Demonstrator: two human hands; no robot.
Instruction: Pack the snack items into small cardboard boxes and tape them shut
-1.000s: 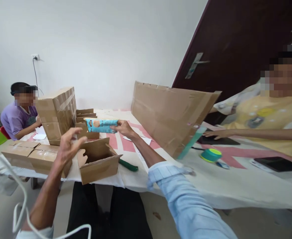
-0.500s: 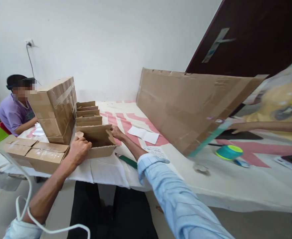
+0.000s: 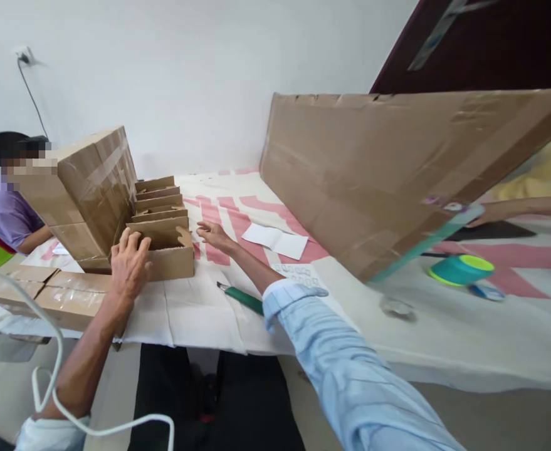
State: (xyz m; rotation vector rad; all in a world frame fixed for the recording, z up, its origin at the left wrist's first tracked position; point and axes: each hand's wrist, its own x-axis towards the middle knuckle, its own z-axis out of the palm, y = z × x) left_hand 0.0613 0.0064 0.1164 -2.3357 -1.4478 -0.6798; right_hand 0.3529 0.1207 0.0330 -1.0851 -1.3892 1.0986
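Note:
An open-topped cardboard box (image 3: 170, 262) stands near the table's front edge, first in a row of open boxes (image 3: 159, 205) running back toward the wall. My left hand (image 3: 130, 266) is at its left end, fingers bent over the wall; the thumb is partly hidden. To the right of the box, my right hand (image 3: 213, 235) hovers just apart from it, fingers loosely extended and holding nothing. A green utility knife (image 3: 242, 299) lies on the cloth below my right forearm, its blade end pointing left.
Taped boxes (image 3: 94, 188) are stacked at left, with flat closed boxes (image 3: 75, 291) before them. A large cardboard panel (image 3: 360, 169) divides the table. White paper (image 3: 275, 242), a tape roll (image 3: 461, 269) and a white cable (image 3: 54, 351) are around. One person sits left; another's arm shows right.
My right hand has let go of the box's right end and moved slightly left. The box has shifted left and back into line with the row. The view has turned a little.

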